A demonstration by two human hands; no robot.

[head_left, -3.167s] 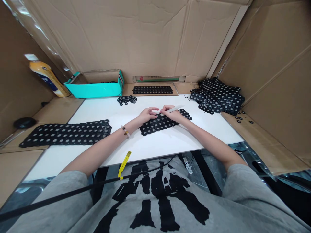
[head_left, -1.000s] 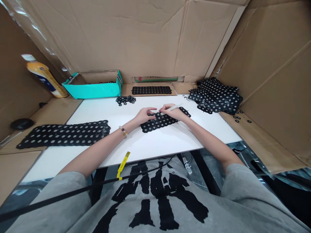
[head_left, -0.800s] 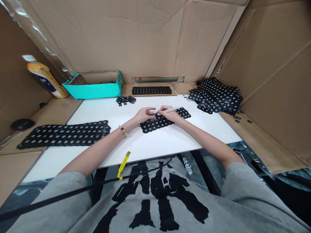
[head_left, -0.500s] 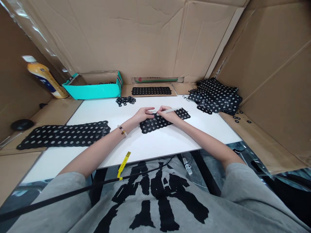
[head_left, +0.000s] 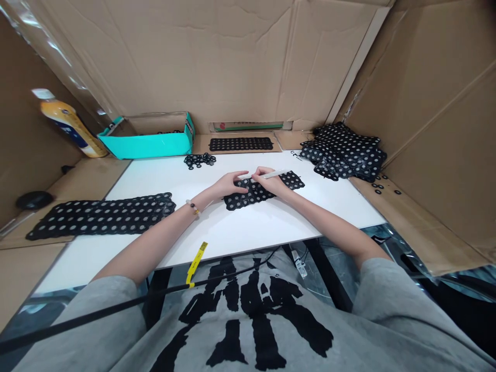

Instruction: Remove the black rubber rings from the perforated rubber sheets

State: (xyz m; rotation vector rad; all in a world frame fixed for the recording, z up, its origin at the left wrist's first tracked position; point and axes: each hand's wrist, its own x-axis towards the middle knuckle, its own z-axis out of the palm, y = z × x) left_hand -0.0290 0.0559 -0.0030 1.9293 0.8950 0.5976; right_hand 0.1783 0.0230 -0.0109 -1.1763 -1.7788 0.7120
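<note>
A black sheet with rows of pale round spots (head_left: 253, 195) lies slightly askew on the white table under both hands. My left hand (head_left: 229, 185) rests at its left end, thumb and forefinger spread apart on the sheet and nothing visibly gripped between them. My right hand (head_left: 267, 181) pinches a white pen-like tool (head_left: 277, 174), its tip pointing left toward the gap between my left fingers. What the tip touches is too small to make out. A small heap of loose black rings (head_left: 199, 160) sits beyond my left hand.
Another spotted black sheet (head_left: 112, 216) lies at left, and one (head_left: 241, 144) at the back. Stacked sheets (head_left: 344, 152) fill the right rear, with loose rings beside them. A turquoise box (head_left: 147, 146) and a bottle (head_left: 73, 126) stand back left. Cardboard walls (head_left: 194, 62) enclose the table.
My left thumb and forefinger have spread wider apart. My right hand and the white tool have shifted slightly; the spotted sheet stays nearly in place.
</note>
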